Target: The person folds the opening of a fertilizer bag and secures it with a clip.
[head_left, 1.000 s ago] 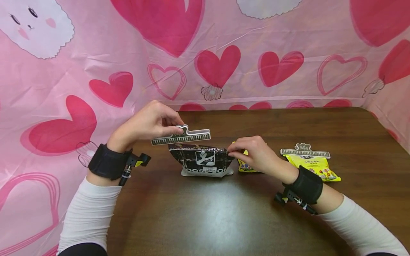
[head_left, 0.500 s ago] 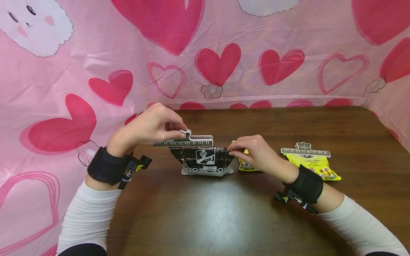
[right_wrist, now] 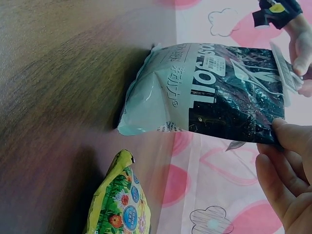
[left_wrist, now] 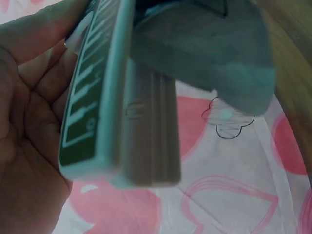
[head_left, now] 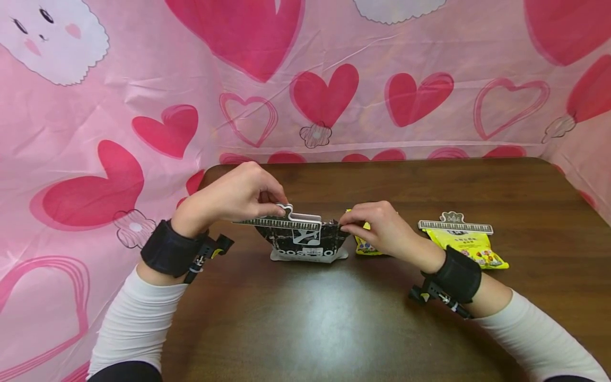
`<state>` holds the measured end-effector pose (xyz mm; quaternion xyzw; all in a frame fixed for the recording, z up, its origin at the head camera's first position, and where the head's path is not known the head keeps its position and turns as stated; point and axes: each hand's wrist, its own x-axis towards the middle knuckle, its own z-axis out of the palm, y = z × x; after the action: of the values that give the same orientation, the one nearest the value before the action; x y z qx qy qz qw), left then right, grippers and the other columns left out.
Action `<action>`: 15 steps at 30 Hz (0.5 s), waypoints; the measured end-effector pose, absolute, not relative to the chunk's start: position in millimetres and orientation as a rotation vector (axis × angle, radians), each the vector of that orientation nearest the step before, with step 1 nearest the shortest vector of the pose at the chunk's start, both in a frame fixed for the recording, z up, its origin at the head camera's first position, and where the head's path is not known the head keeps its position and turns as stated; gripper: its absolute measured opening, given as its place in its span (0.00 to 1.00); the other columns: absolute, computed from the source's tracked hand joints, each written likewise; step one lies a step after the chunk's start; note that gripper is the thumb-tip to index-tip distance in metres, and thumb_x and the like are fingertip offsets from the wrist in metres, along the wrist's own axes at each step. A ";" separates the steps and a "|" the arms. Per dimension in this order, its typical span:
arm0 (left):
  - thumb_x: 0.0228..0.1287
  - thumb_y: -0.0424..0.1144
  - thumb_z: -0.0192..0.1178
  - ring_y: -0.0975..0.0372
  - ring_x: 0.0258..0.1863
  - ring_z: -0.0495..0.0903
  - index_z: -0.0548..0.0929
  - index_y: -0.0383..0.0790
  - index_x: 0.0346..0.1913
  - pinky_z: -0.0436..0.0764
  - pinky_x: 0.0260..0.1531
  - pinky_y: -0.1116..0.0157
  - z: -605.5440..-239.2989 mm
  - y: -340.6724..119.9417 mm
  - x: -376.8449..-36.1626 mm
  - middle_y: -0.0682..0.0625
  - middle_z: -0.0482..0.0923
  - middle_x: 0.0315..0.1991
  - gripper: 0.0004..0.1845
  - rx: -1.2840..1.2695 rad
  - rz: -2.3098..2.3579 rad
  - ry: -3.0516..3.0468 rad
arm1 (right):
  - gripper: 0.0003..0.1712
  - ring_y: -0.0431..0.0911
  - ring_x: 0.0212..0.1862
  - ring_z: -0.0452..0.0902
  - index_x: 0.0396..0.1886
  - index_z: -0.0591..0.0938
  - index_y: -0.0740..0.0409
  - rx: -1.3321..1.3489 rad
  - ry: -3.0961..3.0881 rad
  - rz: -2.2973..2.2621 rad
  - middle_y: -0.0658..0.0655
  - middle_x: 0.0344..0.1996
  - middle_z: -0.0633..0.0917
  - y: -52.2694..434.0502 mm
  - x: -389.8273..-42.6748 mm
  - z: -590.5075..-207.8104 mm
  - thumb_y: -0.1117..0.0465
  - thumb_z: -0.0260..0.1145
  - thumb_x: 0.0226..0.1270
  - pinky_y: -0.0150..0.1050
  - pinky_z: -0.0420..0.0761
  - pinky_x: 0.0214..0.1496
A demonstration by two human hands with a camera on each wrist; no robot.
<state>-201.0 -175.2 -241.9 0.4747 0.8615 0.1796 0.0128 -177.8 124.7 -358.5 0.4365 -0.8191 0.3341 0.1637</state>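
My left hand (head_left: 238, 193) pinches the handle of a long bag clip (head_left: 286, 224) with a piano-key pattern. This clip lies across the top of a black and grey soil bag (head_left: 307, 250), which stands upright on the table. In the left wrist view, the spread jaws of the clip (left_wrist: 90, 107) have the bag's edge (left_wrist: 209, 53) between them at the top. My right hand (head_left: 377, 228) pinches the bag's upper right corner between thumb and fingers. The right wrist view shows the lettered front of the bag (right_wrist: 170, 92). The far side is hidden.
Behind my right hand a yellow packet (head_left: 365, 247) is partly covered. Farther right lies another yellow packet (head_left: 470, 249) with a matching clip (head_left: 455, 228) on its top edge. The brown table (head_left: 310, 318) meets a pink heart-patterned cloth (head_left: 324, 101) behind and at the left.
The left hand has lowered the clip and moved it right, from above the bag to across its top edge. My right hand stays at the bag's corner.
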 end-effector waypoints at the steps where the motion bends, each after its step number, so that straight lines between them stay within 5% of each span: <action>1: 0.55 0.38 0.74 0.73 0.25 0.82 0.91 0.46 0.33 0.82 0.31 0.69 -242.9 -173.6 -200.9 0.58 0.87 0.27 0.03 1.479 0.557 2.680 | 0.09 0.37 0.32 0.83 0.37 0.89 0.55 1.242 -2.340 0.954 0.49 0.30 0.88 124.7 -177.5 -358.3 0.67 0.75 0.55 0.36 0.83 0.33; 15: 0.56 0.38 0.73 0.74 0.24 0.81 0.91 0.45 0.32 0.81 0.29 0.70 -256.8 -154.7 -205.6 0.58 0.87 0.26 0.02 1.578 0.587 2.639 | 0.09 0.38 0.32 0.83 0.37 0.89 0.55 1.226 -2.346 0.974 0.49 0.31 0.89 124.6 -176.5 -357.5 0.67 0.76 0.54 0.34 0.84 0.34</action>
<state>-205.6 -154.7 -256.8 0.5039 0.8431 0.1874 0.0056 -176.5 124.6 -357.5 0.4290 -0.8211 0.3408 0.1600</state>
